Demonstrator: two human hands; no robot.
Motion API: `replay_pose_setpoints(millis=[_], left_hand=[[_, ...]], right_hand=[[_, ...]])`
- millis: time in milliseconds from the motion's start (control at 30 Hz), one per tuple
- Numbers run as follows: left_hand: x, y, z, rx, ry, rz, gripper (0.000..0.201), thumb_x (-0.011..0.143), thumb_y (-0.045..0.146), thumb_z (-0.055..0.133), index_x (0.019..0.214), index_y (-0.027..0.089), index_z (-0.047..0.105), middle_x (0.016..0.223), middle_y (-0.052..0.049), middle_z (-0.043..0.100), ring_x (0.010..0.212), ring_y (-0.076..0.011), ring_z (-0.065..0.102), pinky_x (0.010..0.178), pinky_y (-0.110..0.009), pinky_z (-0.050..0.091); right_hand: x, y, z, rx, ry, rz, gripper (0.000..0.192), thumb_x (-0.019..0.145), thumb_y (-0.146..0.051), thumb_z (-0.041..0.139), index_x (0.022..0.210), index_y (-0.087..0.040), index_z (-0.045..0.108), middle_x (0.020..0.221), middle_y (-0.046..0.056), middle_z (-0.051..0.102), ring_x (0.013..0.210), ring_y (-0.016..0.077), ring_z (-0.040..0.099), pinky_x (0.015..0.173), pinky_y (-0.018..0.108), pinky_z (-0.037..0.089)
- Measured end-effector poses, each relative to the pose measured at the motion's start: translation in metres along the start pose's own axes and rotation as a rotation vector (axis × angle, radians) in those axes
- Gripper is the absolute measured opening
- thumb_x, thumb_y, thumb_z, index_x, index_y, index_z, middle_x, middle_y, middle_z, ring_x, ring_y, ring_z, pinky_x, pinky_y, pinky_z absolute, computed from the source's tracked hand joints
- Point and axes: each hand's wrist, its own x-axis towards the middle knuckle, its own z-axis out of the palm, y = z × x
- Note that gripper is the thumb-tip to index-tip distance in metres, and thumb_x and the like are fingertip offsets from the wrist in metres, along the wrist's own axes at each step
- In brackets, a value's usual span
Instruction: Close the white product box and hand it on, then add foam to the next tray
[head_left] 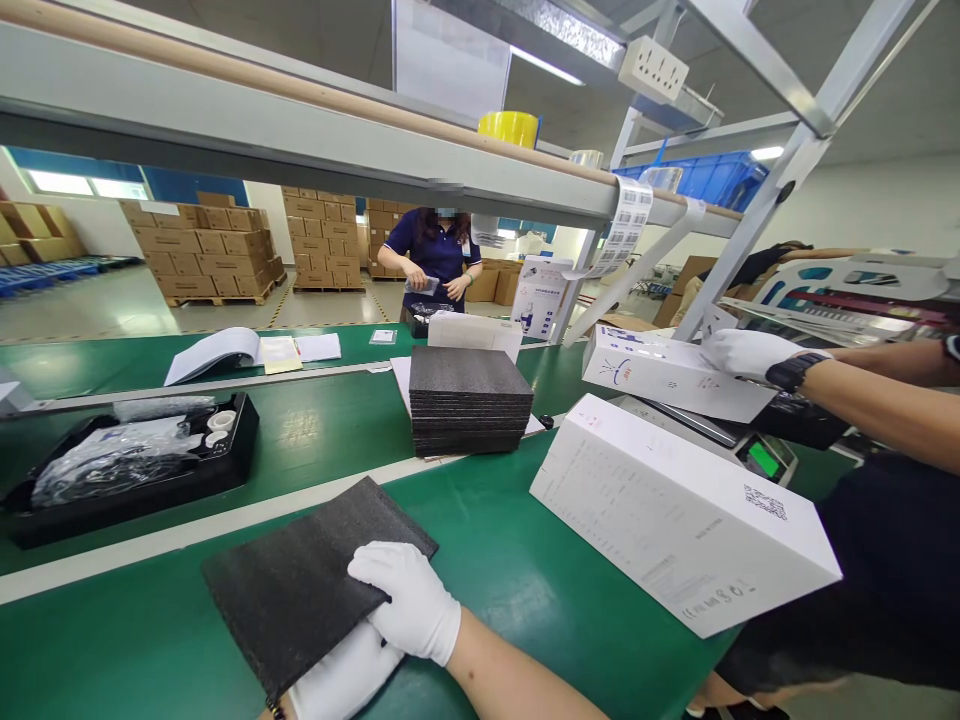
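Note:
Both my hands wear white gloves and hold one black foam sheet [300, 580] low over the green bench at the front. My right hand [409, 600] lies on top of the sheet's near corner, fingers curled over its edge. My left hand [341, 685] is under the same corner, partly hidden by the foam. A stack of the same black foam sheets [469, 400] stands further back at the middle of the bench.
A large white box [675, 515] lies to the right. A co-worker's gloved hand [750, 352] rests on a smaller white box [660, 375] over a scale. A black tray [127, 470] with bagged parts sits left. Another person [435, 255] works behind the conveyor.

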Motion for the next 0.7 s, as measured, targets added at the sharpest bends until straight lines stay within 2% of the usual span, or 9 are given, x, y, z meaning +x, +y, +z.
replay_pose_setpoints(millis=[133, 300, 433, 567, 700], left_hand=[[0.001, 0.004, -0.007, 0.032, -0.061, 0.004, 0.045, 0.084, 0.033, 0.045, 0.125, 0.021, 0.059, 0.120, -0.008, 0.067, 0.124, -0.0269, 0.052, 0.109, -0.036, 0.035], [0.002, 0.004, -0.010, -0.010, -0.050, 0.059, 0.046, 0.085, 0.027, 0.043, 0.129, 0.023, 0.056, 0.123, -0.006, 0.066, 0.125, -0.0255, 0.051, 0.110, -0.035, 0.034], [0.003, 0.004, -0.013, -0.088, -0.065, 0.127, 0.042, 0.086, 0.027, 0.043, 0.125, 0.024, 0.059, 0.124, -0.003, 0.066, 0.126, -0.0250, 0.050, 0.112, -0.035, 0.033], [0.006, 0.008, -0.014, -0.120, -0.108, 0.081, 0.037, 0.090, 0.032, 0.042, 0.119, 0.023, 0.063, 0.121, -0.005, 0.067, 0.120, -0.0247, 0.054, 0.108, -0.036, 0.039], [0.013, 0.008, -0.018, -0.097, -0.088, 0.070, 0.036, 0.088, 0.020, 0.041, 0.119, 0.020, 0.060, 0.123, -0.007, 0.065, 0.111, -0.0232, 0.058, 0.100, -0.035, 0.046]], right_hand=[[-0.001, 0.001, 0.000, -0.005, 0.002, 0.005, 0.021, 0.076, -0.017, 0.044, 0.092, -0.021, 0.056, 0.088, 0.002, 0.063, 0.082, 0.0154, 0.056, 0.077, 0.028, 0.050], [-0.002, 0.001, 0.001, -0.017, 0.027, 0.027, 0.025, 0.074, -0.017, 0.047, 0.094, -0.021, 0.061, 0.090, 0.001, 0.066, 0.084, 0.0144, 0.060, 0.079, 0.026, 0.051], [-0.006, 0.001, 0.000, -0.001, 0.096, 0.071, 0.037, 0.069, -0.014, 0.047, 0.101, -0.022, 0.065, 0.104, 0.004, 0.069, 0.098, 0.0169, 0.062, 0.090, 0.031, 0.050], [-0.013, 0.006, -0.002, 0.073, 0.158, 0.111, 0.047, 0.070, -0.012, 0.046, 0.110, -0.022, 0.067, 0.113, 0.006, 0.068, 0.108, 0.0198, 0.061, 0.095, 0.038, 0.050], [-0.014, 0.019, -0.003, 0.165, 0.234, 0.232, 0.042, 0.075, -0.020, 0.047, 0.111, -0.020, 0.068, 0.116, 0.008, 0.067, 0.106, 0.0221, 0.063, 0.094, 0.041, 0.052]])
